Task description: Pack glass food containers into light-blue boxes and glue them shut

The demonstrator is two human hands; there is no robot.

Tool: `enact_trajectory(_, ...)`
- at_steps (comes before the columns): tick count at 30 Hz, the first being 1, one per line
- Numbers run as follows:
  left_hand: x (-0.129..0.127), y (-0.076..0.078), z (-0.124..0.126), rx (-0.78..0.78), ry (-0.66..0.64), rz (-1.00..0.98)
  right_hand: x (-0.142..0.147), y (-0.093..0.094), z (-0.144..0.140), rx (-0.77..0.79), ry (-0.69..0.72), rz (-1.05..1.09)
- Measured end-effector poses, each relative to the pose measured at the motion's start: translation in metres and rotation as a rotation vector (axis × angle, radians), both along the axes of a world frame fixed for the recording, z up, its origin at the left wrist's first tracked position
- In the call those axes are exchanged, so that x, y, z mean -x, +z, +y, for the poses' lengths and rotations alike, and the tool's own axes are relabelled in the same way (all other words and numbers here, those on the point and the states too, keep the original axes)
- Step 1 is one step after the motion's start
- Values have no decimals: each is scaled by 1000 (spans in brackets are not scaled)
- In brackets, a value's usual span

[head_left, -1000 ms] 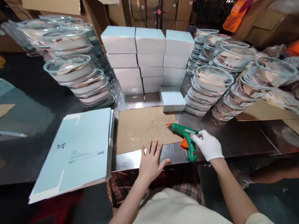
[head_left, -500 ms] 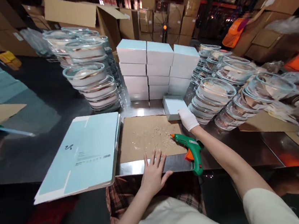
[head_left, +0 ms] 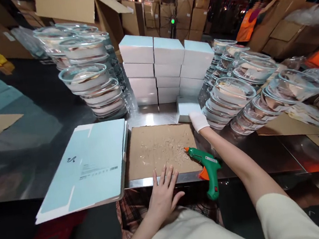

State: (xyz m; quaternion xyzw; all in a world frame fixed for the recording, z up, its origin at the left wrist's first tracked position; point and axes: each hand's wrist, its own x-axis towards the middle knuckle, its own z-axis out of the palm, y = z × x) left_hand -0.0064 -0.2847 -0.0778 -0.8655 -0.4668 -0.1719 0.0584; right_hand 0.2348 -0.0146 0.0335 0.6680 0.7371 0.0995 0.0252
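Note:
My right hand (head_left: pixel 199 121), in a white glove, is closed against the near right part of a small light-blue box (head_left: pixel 185 106) lying before the stacked boxes; its fingertips are partly hidden. My bare left hand (head_left: pixel 163 190) rests with fingers spread at the near edge of a brown cardboard sheet (head_left: pixel 144 164), holding nothing. Between my arms lies a green hot glue gun (head_left: pixel 210 167) with an orange trigger, its orange nozzle over the sheet and its handle past the table edge. Dried glue bits dot the sheet. Left of it lies a pile of flat light-blue box blanks (head_left: pixel 96 154).
White and light-blue boxes (head_left: pixel 167 66) form a wall at the back. Stacks of clear round tubs stand left (head_left: pixel 103 99) and right (head_left: pixel 232 95). An open carton (head_left: pixel 67 6) is behind. A person in an orange vest (head_left: pixel 245 27) stands far right.
My right hand and the small box have shifted slightly toward the stacked boxes. My left hand stays spread. At far left, another person's hand with a green tool has left view.

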Motion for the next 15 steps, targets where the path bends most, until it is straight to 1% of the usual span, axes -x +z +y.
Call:
enact_trajectory(2, -2, -3, 1, -11, 9, 14, 0, 4, 0, -2, 16, 23)
enact_trajectory(5, -5, -6, 1, -12, 24, 7, -7, 10, -12, -8, 82, 69)
enact_trajectory(7, -4, 0, -4, -11, 19, -22, -15, 13, -25, -16, 141, 95)
enact_trajectory(8, -1, 8, -6, -3, 4, -45, -19, 15, -30, -18, 167, 105)
enact_trajectory(9, 5, 20, -8, 26, -31, -71, -23, 15, -32, -16, 189, 112)
enact_trajectory(10, 13, 35, -7, 70, -70, -112, -25, 16, -32, -11, 207, 114)
enact_trajectory(11, 23, 54, -2, 155, -129, -155, -27, 16, -27, -13, 215, 124)
enact_trajectory(12, 35, 75, 10, 269, -190, -216, -26, 17, -18, -35, 203, 151)
enact_trajectory(13, 47, 98, 29, 382, -198, -313, -25, 18, -5, -84, 163, 198)
enact_trajectory(14, 59, 120, 55, 514, -170, -404, -23, 20, 12, -160, 97, 262)
enact_trajectory(15, 69, 140, 88, 639, -113, -488, -20, 24, 31, -241, 31, 330)
